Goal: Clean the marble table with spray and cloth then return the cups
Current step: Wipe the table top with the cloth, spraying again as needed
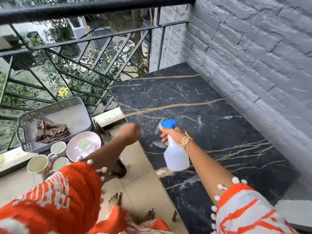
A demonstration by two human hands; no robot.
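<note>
The black marble table (194, 105) with gold and white veins stands along the grey wall. My right hand (172, 134) grips a translucent spray bottle (176, 155) with a blue trigger head, held over the table's near left part. My left hand (130, 133) hovers at the table's left edge with fingers curled; it is blurred and seems to hold nothing. A brown patterned cloth (50, 130) lies in a metal tray (25, 119) at the left. Several white cups (38, 163) and one cup on a pink plate (72, 146) sit beside the tray.
A black metal railing (94, 7) runs along the balcony's far side, with trees beyond. The grey brick wall (253, 65) borders the table on the right. Beige floor tiles (140, 179) lie between the table and the cups; my bare feet stand there.
</note>
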